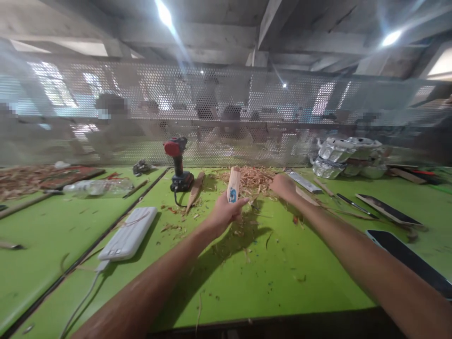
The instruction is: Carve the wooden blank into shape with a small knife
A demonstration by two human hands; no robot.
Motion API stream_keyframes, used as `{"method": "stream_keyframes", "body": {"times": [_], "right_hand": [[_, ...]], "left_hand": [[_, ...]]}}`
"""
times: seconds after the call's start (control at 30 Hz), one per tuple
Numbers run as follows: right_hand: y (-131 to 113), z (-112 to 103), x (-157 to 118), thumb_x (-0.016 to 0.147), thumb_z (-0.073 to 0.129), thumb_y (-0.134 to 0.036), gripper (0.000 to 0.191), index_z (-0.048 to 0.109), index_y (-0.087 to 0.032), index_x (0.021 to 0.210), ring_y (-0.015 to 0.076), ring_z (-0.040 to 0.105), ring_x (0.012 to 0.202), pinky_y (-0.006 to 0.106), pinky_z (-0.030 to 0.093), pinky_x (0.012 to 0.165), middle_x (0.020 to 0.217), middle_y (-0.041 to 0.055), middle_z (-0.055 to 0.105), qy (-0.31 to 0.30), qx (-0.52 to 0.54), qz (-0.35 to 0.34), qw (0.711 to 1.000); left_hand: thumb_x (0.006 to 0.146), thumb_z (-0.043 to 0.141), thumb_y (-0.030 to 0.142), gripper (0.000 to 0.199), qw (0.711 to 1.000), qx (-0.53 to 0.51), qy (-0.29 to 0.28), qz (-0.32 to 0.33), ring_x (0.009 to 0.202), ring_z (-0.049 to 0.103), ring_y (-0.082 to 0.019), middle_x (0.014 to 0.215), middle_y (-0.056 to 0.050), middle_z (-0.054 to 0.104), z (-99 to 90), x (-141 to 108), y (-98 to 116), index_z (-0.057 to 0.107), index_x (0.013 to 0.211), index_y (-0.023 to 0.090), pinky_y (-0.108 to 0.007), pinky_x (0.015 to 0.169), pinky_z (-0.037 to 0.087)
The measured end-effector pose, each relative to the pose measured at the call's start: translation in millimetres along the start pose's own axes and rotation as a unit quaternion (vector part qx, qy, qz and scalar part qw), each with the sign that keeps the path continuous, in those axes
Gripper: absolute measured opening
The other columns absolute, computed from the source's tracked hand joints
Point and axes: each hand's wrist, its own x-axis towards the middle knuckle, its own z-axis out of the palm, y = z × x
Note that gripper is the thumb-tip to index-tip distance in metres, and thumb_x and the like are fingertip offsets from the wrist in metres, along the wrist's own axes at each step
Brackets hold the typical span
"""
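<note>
My left hand (pixel 223 214) is closed around a flat, pale piece of wood (pixel 233 181) with a blue mark on its face, held upright above the green table. Its thumb points out to the right. At the right edge of a heap of wood shavings (pixel 259 179), my right hand (pixel 283 187) is closed, with its fingers curled away from view. What it holds, if anything, I cannot make out. Left of the heap stands a red and black cordless drill (pixel 178 162), and beside it lies a pointed strip of wood (pixel 195 192).
A white power bank (pixel 129 233) with a cable lies left, near a clear plastic bottle (pixel 100 187). To the right are a metal ruler-like bar (pixel 302 181), a dark flat block (pixel 388 209), a phone (pixel 411 261) and foil-wrapped bundles (pixel 348 157). A perforated metal screen (pixel 212 103) closes the back.
</note>
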Motion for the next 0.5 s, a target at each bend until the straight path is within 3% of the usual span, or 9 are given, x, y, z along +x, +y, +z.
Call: {"method": "stream_keyframes", "body": {"times": [0.17,0.3,0.5], "right_hand": [[-36.1,-2.7,-26.1,0.101,0.044,-0.026,0.039,0.081,-0.014,0.103,0.0236,0.076,0.085,0.028,0.053,0.070,0.093,0.0148,0.080,0.043,0.033,-0.101,0.993],[-61.0,-1.9,-38.4,0.093,0.056,-0.031,0.032,0.081,-0.015,0.106,0.0304,0.076,0.093,0.033,0.056,0.076,0.096,0.0182,0.080,0.042,0.005,-0.146,0.988],[-69.2,7.3,-30.4,0.094,0.052,-0.015,0.032,0.078,-0.007,0.111,0.0341,0.075,0.102,0.039,0.057,0.084,0.103,0.0251,0.077,0.036,0.001,-0.138,0.990]], "left_hand": [[0.071,0.092,0.032,0.052,0.999,0.052,0.007,-0.014,0.046,0.034,-0.004,0.061,0.012,0.042,-9.8,3.7,-5.2,0.046,0.093,0.021,-0.018,0.042,0.022],[0.069,0.092,0.029,0.051,1.000,0.020,-0.005,0.002,0.045,0.031,-0.003,0.059,0.013,0.038,0.5,-1.6,-0.4,0.046,0.089,0.021,-0.018,0.044,0.022],[0.072,0.091,0.026,0.053,0.999,0.026,0.025,-0.010,0.043,0.031,-0.003,0.058,0.014,0.037,6.2,-3.0,2.3,0.042,0.090,0.023,-0.018,0.044,0.019]]}}
